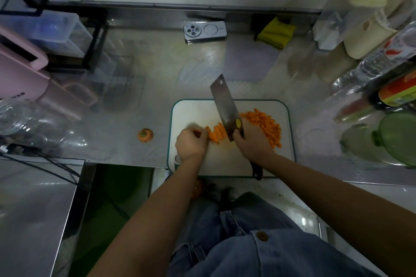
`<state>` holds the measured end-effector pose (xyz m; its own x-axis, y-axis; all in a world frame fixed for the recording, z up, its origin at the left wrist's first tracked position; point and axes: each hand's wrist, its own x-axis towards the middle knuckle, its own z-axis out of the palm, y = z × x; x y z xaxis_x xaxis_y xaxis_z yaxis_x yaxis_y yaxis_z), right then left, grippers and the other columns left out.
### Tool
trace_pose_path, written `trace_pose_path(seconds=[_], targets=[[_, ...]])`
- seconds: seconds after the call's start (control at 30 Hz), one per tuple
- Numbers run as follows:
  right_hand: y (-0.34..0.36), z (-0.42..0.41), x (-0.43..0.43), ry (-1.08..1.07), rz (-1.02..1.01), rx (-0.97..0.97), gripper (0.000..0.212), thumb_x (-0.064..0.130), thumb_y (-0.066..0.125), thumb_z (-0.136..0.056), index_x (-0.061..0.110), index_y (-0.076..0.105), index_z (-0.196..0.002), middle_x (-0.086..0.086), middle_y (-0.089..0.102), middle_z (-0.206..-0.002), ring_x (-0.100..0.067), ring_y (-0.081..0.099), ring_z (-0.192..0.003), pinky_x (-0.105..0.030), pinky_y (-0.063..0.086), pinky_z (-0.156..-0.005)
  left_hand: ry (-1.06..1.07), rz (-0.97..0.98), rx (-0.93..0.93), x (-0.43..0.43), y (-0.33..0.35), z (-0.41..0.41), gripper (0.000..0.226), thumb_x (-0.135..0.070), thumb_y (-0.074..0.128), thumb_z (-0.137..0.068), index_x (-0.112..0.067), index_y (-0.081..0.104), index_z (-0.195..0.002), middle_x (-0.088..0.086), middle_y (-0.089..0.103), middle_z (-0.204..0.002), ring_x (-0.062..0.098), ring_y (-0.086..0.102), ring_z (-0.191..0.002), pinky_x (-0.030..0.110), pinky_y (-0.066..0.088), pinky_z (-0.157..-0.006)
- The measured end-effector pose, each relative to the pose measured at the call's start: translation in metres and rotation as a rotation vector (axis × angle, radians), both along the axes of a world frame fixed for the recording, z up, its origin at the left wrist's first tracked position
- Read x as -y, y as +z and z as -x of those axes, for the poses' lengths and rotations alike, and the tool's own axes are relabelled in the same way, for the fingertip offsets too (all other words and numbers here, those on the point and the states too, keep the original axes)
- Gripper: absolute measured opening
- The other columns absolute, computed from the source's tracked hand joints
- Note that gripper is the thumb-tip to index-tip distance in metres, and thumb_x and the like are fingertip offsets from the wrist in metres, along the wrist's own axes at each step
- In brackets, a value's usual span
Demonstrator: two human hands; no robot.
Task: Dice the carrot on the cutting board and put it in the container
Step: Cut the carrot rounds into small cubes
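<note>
Nearest me: jeans, both forearms reaching fwd over the board, which sits at the counter edge.

L hand is on the board's left part, fingers curled down onto the carrot, pinning it. The carrot is cut into long strips lying side by side, poking out just right of the L fingers.

R hand is wrapped round the knife handle, firm grip; the handle butt sticks out under the wrist. The blade runs fwd-left from the R hand, its edge just right of the strips, right up against them. Can't tell if it's touching the board.

Dice: orange heap on the board, right of and beyond the R hand, partly hidden by it.

Left of the L hand, off the board, a carrot top lies on the counter.

Well right of the R hand: container w/ green lid, on the counter; contents unclear.

Far beyond both hands, by the back wall: phone face down, yellow cloth to its right.
</note>
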<state>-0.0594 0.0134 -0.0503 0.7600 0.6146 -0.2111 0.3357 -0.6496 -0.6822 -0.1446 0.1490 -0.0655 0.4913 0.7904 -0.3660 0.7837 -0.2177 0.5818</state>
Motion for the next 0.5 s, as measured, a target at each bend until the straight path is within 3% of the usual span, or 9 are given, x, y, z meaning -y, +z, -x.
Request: trace_pose_path(seconds=[0.07,0.17,0.3,0.37,0.5], targets=[[-0.002,-0.003,0.008,-0.029,-0.005,-0.019,0.018,0.014,0.046,-0.093,0.009,0.051,-0.11,-0.009,0.057,-0.07,-0.023,0.054,-0.058,-0.042,0.045,-0.054,-0.17,-0.178,0.084,-0.005,-0.003,0.004,0.015,-0.03,0.065,-0.085,-0.017,0.066,-0.094,0.004,0.066,-0.091,0.021,0.061,-0.082,0.026,0.04,-0.067],[-0.004,-0.004,0.016,-0.06,-0.015,-0.05,0.014,0.015,0.046,-0.094,0.013,0.051,-0.107,-0.011,0.057,-0.065,-0.02,0.052,-0.052,-0.04,0.044,-0.05,-0.576,-0.322,0.128,-0.013,-0.015,0.003,0.051,-0.013,0.069,-0.073,-0.018,0.057,-0.122,0.009,0.052,-0.119,0.027,0.05,-0.109,0.033,0.042,-0.09],[-0.008,-0.005,0.021,-0.083,-0.02,-0.038,0.015,0.013,0.047,-0.093,0.011,0.053,-0.107,-0.008,0.053,-0.059,-0.018,0.048,-0.048,-0.036,0.039,-0.047,-1.03,-0.431,0.05,-0.014,-0.02,-0.011,0.081,-0.006,0.067,-0.063,-0.019,0.044,-0.14,0.01,0.035,-0.149,0.031,0.034,-0.135,0.041,0.035,-0.106],[-0.007,-0.006,0.022,-0.089,-0.022,-0.029,0.022,0.016,0.048,-0.094,0.01,0.053,-0.115,-0.007,0.055,-0.06,-0.019,0.052,-0.049,-0.041,0.046,-0.048,-1.1,-0.412,-0.001,-0.011,-0.017,-0.019,0.08,-0.005,0.064,-0.066,-0.015,0.04,-0.142,0.01,0.032,-0.151,0.03,0.03,-0.138,0.041,0.031,-0.11],[-0.007,-0.007,0.025,-0.092,-0.011,-0.045,0.031,0.017,0.047,-0.095,0.003,0.05,-0.122,-0.002,0.052,-0.059,-0.017,0.051,-0.048,-0.042,0.047,-0.049,-1.115,-0.439,-0.054,-0.007,-0.013,-0.027,0.063,-0.008,0.064,-0.07,-0.013,0.051,-0.131,0.013,0.042,-0.141,0.033,0.038,-0.13,0.038,0.033,-0.106]])
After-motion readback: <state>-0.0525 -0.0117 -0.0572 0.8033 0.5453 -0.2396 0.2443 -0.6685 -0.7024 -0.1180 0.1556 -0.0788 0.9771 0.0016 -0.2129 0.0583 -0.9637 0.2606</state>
